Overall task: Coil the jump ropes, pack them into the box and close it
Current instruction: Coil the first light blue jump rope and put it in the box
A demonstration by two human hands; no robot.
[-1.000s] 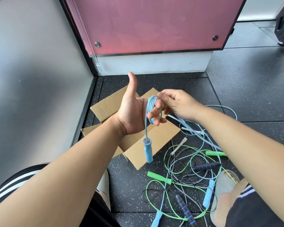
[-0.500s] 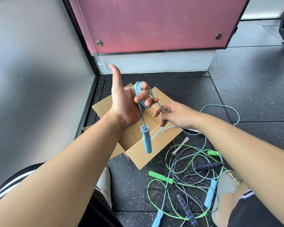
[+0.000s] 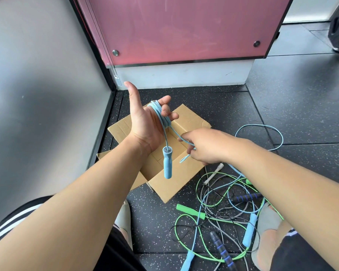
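My left hand (image 3: pixel 145 122) is raised above the open cardboard box (image 3: pixel 176 173), thumb up, with several turns of a light blue jump rope (image 3: pixel 160 114) wound around its curled fingers. That rope's blue handle (image 3: pixel 167 163) hangs below the palm. My right hand (image 3: pixel 205 147) sits lower and to the right, pinching the free run of the same blue cord, which trails off to the floor on the right.
A tangle of green, grey, black and blue ropes (image 3: pixel 223 216) with green (image 3: pixel 190 211), blue (image 3: pixel 250 229) and dark striped handles (image 3: pixel 222 249) lies on the speckled floor at lower right. A grey wall (image 3: pixel 37 114) stands left, a pink panel (image 3: pixel 174 28) behind. My knees frame the bottom.
My right hand has dropped down and to the right from the coil, drawing cord along. The left hand has lifted and tilted, carrying more turns on its fingers.
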